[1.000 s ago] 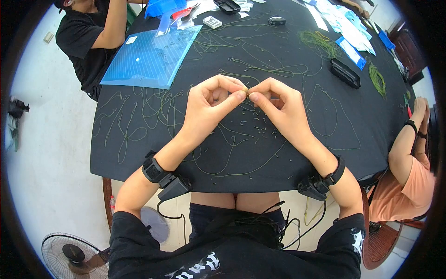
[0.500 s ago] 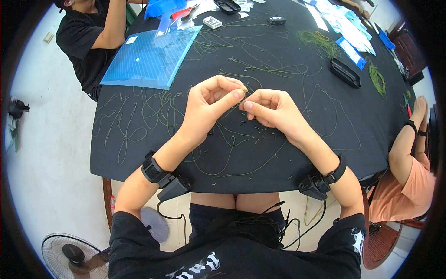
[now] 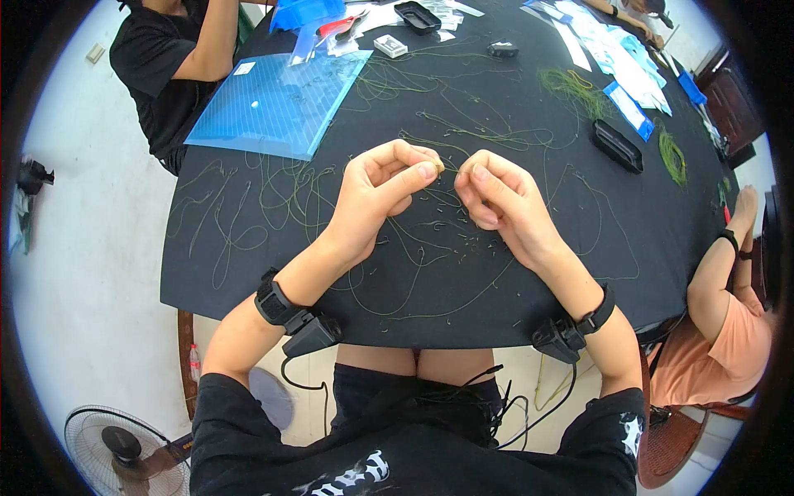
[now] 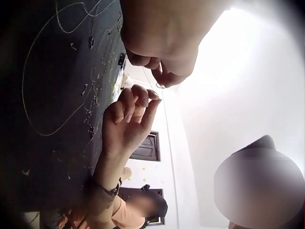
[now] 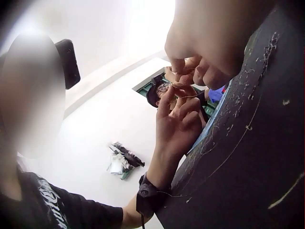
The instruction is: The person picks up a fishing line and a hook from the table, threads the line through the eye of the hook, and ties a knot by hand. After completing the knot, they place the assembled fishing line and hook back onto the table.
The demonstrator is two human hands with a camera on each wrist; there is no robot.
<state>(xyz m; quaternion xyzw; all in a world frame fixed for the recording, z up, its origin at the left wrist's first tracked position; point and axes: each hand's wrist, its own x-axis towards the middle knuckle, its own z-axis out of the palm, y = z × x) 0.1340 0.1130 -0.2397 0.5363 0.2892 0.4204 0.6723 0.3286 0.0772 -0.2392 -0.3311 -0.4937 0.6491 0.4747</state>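
Green line is suspended above the bench, between the left grip, which pinches it, and the right grip, whose thumb and forefinger, set together, appear to hold it. The right grip has moved outward, probably to tension it. Fingers hide the pinched sections; any knot is indiscernible

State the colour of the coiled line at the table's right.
Yellowish green; the coiled line shows best in the head view.

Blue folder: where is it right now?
In the head view, the blue folder lies on the left side of the black-covered table, beyond the left hand, beside another person in black.
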